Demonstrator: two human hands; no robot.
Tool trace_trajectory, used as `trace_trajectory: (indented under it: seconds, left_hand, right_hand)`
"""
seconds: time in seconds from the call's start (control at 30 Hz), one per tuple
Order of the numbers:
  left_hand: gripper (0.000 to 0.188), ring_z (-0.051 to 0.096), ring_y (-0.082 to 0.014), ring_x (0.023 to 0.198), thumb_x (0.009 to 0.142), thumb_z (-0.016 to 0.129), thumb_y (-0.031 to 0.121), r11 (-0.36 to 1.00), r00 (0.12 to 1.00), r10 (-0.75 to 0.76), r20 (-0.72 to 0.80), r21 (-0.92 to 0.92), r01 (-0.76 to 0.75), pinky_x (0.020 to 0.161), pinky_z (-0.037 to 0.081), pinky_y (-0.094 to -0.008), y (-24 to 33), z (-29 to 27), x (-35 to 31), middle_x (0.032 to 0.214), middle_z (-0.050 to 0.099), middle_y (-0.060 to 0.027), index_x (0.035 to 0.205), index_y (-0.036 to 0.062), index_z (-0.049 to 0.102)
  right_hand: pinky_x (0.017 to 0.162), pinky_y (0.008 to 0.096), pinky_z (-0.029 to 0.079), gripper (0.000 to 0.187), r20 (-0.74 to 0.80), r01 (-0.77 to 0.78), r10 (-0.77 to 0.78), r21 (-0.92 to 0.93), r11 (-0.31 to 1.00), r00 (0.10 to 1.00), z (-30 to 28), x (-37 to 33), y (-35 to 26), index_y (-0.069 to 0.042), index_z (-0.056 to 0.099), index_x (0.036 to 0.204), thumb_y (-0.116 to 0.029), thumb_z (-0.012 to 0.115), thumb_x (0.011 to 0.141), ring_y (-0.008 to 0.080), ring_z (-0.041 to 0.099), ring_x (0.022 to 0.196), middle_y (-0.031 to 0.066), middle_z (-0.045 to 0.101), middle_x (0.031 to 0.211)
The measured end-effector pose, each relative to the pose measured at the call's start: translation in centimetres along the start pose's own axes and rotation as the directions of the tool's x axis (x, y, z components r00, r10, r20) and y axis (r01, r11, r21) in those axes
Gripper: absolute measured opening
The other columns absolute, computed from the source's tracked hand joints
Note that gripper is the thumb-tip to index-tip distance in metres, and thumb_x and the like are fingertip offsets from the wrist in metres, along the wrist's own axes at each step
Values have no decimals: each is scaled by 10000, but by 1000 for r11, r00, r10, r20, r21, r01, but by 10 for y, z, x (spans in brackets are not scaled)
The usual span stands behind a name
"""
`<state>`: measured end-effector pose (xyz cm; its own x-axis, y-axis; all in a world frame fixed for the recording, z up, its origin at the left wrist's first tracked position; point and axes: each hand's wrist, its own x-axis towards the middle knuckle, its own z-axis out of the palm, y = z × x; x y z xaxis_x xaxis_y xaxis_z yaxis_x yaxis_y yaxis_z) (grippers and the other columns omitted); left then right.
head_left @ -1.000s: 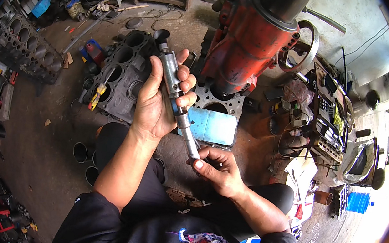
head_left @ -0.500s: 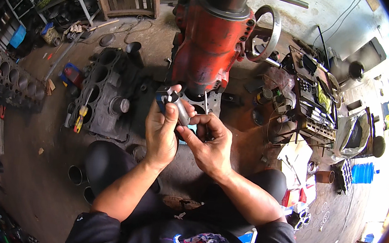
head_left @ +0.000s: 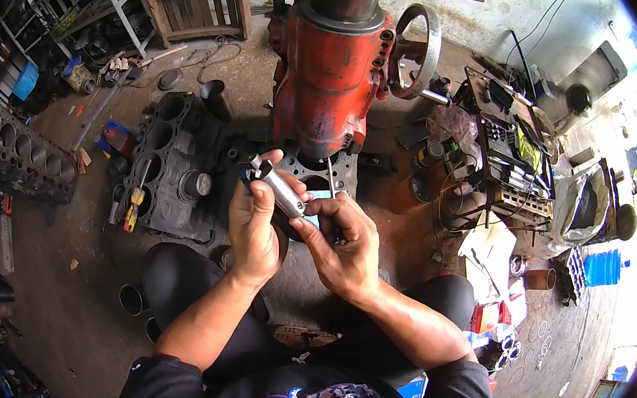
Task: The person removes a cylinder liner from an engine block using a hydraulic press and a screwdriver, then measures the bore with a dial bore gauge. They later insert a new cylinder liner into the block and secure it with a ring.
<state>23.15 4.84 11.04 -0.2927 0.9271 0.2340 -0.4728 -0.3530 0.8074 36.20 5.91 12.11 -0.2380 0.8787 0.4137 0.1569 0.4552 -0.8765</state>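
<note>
1. Tool of silver metal [head_left: 281, 192], tubular and tilted, sits near the centre of the frame, its notched end toward the upper left and a small round hole near its lower right end.
2. The person's left hand [head_left: 259, 227] is closed around the upper part of this piece, thumb along the near side.
3. The right hand [head_left: 346, 248] is narrowed, thumb and index finger at the lower right end of the piece; the remaining fingers curl inward.
4. A thin metal rod [head_left: 330, 177] rises just beyond the right index finger; whether that hand grips it cannot be told.
5. Beyond the hands, at top centre, stands a red machine [head_left: 324, 82] with a metal handwheel [head_left: 434, 49] on its right side.
6. Left of centre lies a dark engine block [head_left: 166, 193], a screwdriver with a yellow handle [head_left: 133, 211] resting on it.
7. Another engine block with a row of bores [head_left: 17, 157] lies at the far left.
8. A blue plastic bottle [head_left: 603, 268] lies at the right edge.
</note>
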Motion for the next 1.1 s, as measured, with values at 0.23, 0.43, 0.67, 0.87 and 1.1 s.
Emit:
trace_trajectory:
  seconds: [0.23,0.43,0.67,0.87,1.1]
  left_hand:
    - [636,616,-143,888,1001,512,511,997,1000,-24,-3,-68,24,868,511,-325,1,-1,-1,949,632,-86,1353,-15,442]
    - [619,614,-131,884,1020,483,500,993,999,-49,11,-108,50,872,510,-316,3,-3,0,967,628,-80,1367,-10,437]
    - [609,608,-130,848,1028,456,501,953,988,-145,-48,-277,126,730,542,-301,8,-12,10,958,600,-59,1389,12,426]
    - [605,605,-132,795,1030,459,487,963,992,-117,53,-240,126,650,520,-260,13,-20,16,945,598,-69,1390,2,418]
    - [697,611,-121,762,959,568,540,996,965,-94,244,24,91,605,513,-238,25,-26,22,902,613,-75,1362,-18,459]
  right_hand:
    - [554,324,375,207,38,-24,24,-6,1000,999,-1,-1,-1,-31,683,956,-130,809,826,160,445,595,44,479,702]
    - [637,249,428,180,110,-88,85,25,996,990,-5,0,-7,6,683,1013,-84,762,878,85,526,707,28,602,816]
    - [585,250,489,202,101,-247,227,285,926,969,-16,-1,-19,15,641,1147,-93,643,976,72,603,615,64,665,676]
    - [549,287,507,175,236,-149,126,84,985,964,-24,2,-23,12,670,1092,-90,675,950,118,663,606,95,671,681]
    - [548,362,492,229,211,138,-123,-58,989,970,-23,-1,-17,2,677,1091,-46,710,870,242,625,580,91,621,680]
